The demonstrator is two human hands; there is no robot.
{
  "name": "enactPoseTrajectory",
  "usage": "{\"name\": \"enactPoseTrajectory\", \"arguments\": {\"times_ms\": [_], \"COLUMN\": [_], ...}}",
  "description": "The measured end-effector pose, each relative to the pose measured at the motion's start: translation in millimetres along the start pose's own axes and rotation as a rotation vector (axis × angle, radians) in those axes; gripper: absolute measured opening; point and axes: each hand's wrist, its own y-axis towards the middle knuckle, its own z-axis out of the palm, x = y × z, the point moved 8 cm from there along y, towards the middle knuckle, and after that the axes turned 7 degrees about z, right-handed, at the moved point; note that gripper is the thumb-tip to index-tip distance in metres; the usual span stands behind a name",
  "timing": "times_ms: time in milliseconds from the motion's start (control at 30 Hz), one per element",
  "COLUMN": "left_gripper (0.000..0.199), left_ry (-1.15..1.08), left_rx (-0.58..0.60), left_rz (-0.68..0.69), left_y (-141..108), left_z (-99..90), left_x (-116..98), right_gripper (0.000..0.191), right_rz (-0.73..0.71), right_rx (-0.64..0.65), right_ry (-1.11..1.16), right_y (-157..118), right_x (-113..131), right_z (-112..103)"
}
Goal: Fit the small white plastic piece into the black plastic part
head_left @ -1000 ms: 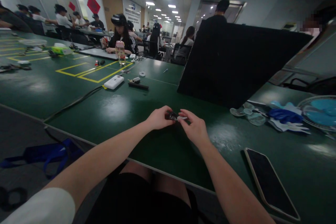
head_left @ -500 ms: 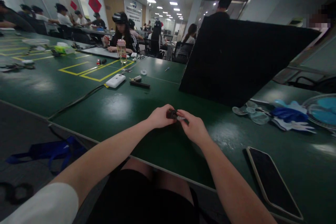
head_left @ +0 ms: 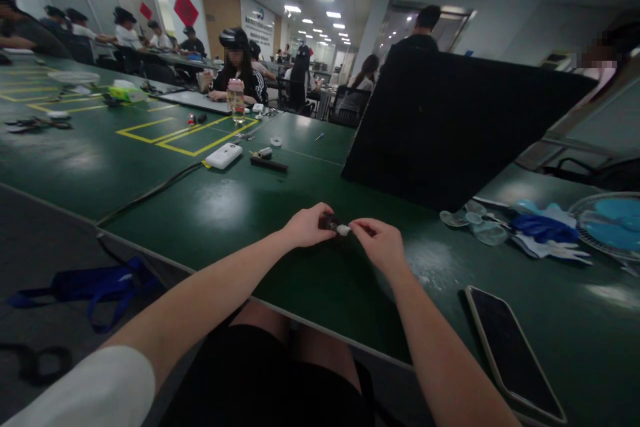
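The small dark thing is on the near side of the board, to its left. The left hand has its fingers clamped on it. The right hand has its fingers pinched on the white bit. Best to hold the dark thing still and move the white bit gently.

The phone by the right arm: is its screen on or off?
Off, by the look of it: the phone lies screen up, and the glass is dark, with nothing lit.
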Motion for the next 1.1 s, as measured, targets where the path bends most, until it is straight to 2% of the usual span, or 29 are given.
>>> {"name": "enactPoseTrajectory", "arguments": {"times_ms": [133,233,300,367,433,567,633,733,833,900,1000,1100], "left_gripper": [0.05,0.049,0.049,0.048,0.049,0.052,0.052,0.046,0.041,0.039,0.041,0.049], "left_ry": [-0.023,-0.008,0.046,0.107,0.159,0.29,0.37,0.476,0.541,0.544,0.484,0.249], "left_rx": [-0.006,-0.039,-0.08,-0.119,-0.168,-0.304,-0.349,-0.301,-0.181,-0.176,-0.345,-0.674], "left_rz": [0.014,0.024,0.047,0.051,0.005,-0.161,-0.198,-0.108,-0.043,-0.061,-0.101,-0.223], "left_y": [-6,-14,-24,-37,-56,-98,-114,-124,-130,-135,-145,-155], "left_z": [-5.7,-19.2,-35.7,-57.0,-83.9,-151.7,-184.2,-215.8,-231.6,-244.0,-267.3,-285.3], "left_x": [-1,-2,-1,7,25,70,83,82,79,83,98,129], "right_gripper": [0.045,0.059,0.064,0.066,0.065,0.063,0.062,0.058,0.056,0.055,0.054,0.056], "right_rz": [0.07,0.195,0.277,0.318,0.319,0.271,0.268,0.278,0.289,0.287,0.254,0.24], "right_rx": [-0.022,-0.15,-0.231,-0.261,-0.248,-0.179,-0.146,-0.107,-0.081,-0.065,-0.051,-0.025], "right_ry": [0.039,0.213,0.324,0.356,0.325,0.218,0.176,0.118,0.08,0.069,0.069,0.078], "right_y": [0,2,3,4,5,2,2,2,3,3,3,4], "right_x": [0,-14,-26,-33,-33,-22,-18,-16,-15,-15,-14,-17], "right_z": [-1,-16,-25,-29,-28,-18,-14,-11,-11,-10,-8,-3]}}
